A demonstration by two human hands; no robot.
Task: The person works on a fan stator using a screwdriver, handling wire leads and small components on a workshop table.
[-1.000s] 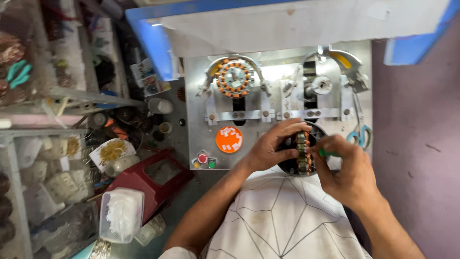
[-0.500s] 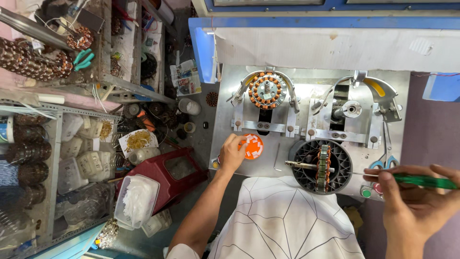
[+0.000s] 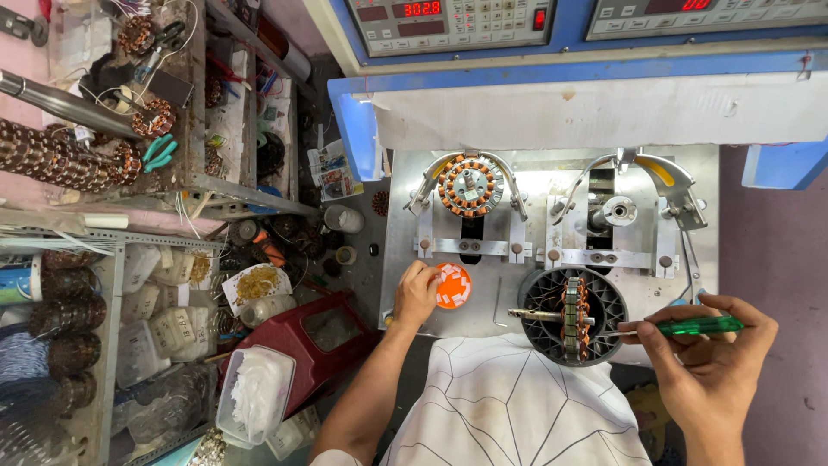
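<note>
My left hand reaches into a small orange dish of white paper slips on the metal work plate; its fingertips pinch at the slips. My right hand holds a green-handled screwdriver, its thin tip pointing left toward a copper-wound stator. That stator stands on edge in a black round fixture with a metal shaft through it. A second wound stator sits on the left winding station of the machine.
An empty right winding spindle stands behind the fixture. Blue control panels run along the top. Shelves at left hold stacked stators, green pliers and plastic tubs. A red container sits below.
Both hands left the stator in the black fixture. My left hand moved left to the orange dish, and my right hand drew back to the right with the green screwdriver. The view tilted upward.
</note>
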